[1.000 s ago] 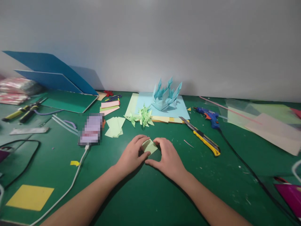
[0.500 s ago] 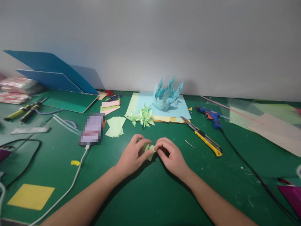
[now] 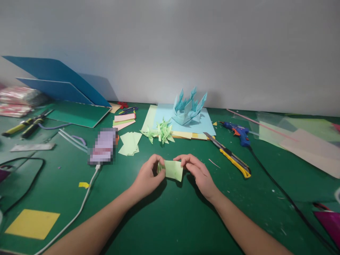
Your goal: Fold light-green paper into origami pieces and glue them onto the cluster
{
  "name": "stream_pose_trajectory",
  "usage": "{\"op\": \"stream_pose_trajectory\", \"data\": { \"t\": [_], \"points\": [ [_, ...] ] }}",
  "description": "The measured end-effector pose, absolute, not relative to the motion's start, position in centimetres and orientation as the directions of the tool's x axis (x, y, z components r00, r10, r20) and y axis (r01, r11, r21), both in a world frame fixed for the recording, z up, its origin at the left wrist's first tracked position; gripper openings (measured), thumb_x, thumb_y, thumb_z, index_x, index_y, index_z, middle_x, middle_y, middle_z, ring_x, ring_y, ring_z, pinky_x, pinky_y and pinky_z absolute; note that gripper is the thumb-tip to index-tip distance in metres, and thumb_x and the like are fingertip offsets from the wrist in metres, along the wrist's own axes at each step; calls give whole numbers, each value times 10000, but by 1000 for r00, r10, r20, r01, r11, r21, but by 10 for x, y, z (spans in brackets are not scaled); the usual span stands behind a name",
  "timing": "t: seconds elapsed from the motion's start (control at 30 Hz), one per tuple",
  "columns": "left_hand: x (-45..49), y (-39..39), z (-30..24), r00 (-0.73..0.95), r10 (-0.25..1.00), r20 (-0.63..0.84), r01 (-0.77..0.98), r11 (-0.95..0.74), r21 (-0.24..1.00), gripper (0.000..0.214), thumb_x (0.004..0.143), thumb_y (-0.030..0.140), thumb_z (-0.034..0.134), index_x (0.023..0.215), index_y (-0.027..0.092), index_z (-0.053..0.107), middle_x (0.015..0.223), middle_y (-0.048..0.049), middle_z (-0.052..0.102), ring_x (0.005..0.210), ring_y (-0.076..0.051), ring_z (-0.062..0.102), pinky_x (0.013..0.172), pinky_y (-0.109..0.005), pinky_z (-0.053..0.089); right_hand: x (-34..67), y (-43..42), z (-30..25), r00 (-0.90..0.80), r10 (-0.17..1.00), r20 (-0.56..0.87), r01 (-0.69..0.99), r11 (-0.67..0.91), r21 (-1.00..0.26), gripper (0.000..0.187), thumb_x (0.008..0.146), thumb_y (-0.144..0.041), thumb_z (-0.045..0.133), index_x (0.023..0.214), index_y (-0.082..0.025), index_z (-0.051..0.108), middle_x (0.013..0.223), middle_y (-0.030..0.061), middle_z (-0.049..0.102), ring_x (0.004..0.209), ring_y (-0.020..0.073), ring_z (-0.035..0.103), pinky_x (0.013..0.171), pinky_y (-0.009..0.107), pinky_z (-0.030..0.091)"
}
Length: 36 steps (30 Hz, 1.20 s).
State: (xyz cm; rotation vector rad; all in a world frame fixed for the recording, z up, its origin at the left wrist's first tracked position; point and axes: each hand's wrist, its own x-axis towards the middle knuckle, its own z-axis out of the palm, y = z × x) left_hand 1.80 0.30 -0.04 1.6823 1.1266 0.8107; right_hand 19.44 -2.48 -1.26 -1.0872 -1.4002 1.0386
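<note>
My left hand (image 3: pixel 147 177) and my right hand (image 3: pixel 198 171) are each pinching one end of a folded light green paper (image 3: pixel 173 170), holding it over the middle of the green surface (image 3: pixel 170 219). Pale green squares (image 3: pixel 129 142) and a yellow utility knife (image 3: pixel 230 156) are lying farther back.

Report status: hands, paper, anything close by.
Left hand, right hand: each pinching one end of green paper. Paper folded, low over the table. Knife to the right, apart.

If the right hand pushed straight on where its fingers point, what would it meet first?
The pale green paper that the right hand pinches; just beyond it, probably the left hand.
</note>
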Motion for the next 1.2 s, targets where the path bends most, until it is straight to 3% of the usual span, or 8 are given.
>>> {"op": "stream_pose_trajectory", "data": {
  "t": [0.1,0.2,0.3,0.53,0.63,0.83,1.03,1.2],
  "points": [
    [19,2,2,309,950,32,333,-140,933,124,679,166,503,784,205,451,674,52,431,555,-95,392,529,-219,332,191,-29,-11,-126,969,215,139,231,-963,147,809,-349,518,776,-215,466,936,48,596,786,179,568,685,299,458],
    [21,-1,4,294,955,35,352,-143,925,153,666,155,532,790,205,458,685,52,447,580,-99,425,550,-220,356,186,-33,-13,-141,967,213,269,244,-932,297,691,-297,659,827,-229,404,935,32,576,744,164,556,654,277,458],
    [23,-5,4,291,955,61,349,-165,923,168,673,156,549,810,204,464,723,43,469,615,-103,458,576,-223,381,182,-34,-17,-92,969,229,320,247,-915,254,711,-218,589,845,-231,373,899,26,550,739,160,557,664,279,463],
    [25,-8,-1,262,964,43,251,-111,962,280,715,206,544,981,209,457,948,-31,540,789,-139,540,670,-247,447,182,-30,-20,-43,967,250,120,254,-960,199,809,-184,447,997,-234,406,735,-19,527,576,125,524,527,226,437],
    [25,-8,-1,281,960,19,264,-96,960,272,730,228,544,996,209,490,983,-41,562,839,-155,548,688,-253,447,184,-30,-18,-33,964,265,139,267,-954,194,825,-193,447,1014,-228,475,814,13,581,650,137,571,568,235,463],
    [23,-8,3,278,960,-24,276,-56,960,197,759,262,532,947,205,544,885,-16,579,692,-124,519,603,-231,419,186,-31,-17,-57,936,348,265,350,-899,174,843,-181,444,951,-226,573,933,44,656,828,175,631,697,281,504],
    [23,-7,-2,257,966,30,358,-124,926,201,764,249,536,959,203,557,696,34,508,536,-93,412,506,-212,353,185,-33,-17,-84,919,386,378,388,-841,169,837,-179,469,940,-228,593,926,46,680,833,182,644,725,293,508],
    [24,-9,1,264,961,80,446,-195,874,222,758,231,535,978,204,548,687,40,519,522,-93,415,491,-208,342,184,-34,-16,-49,914,403,422,385,-821,128,831,-190,501,902,-223,602,883,40,685,818,185,639,733,297,502]
  ]
}}
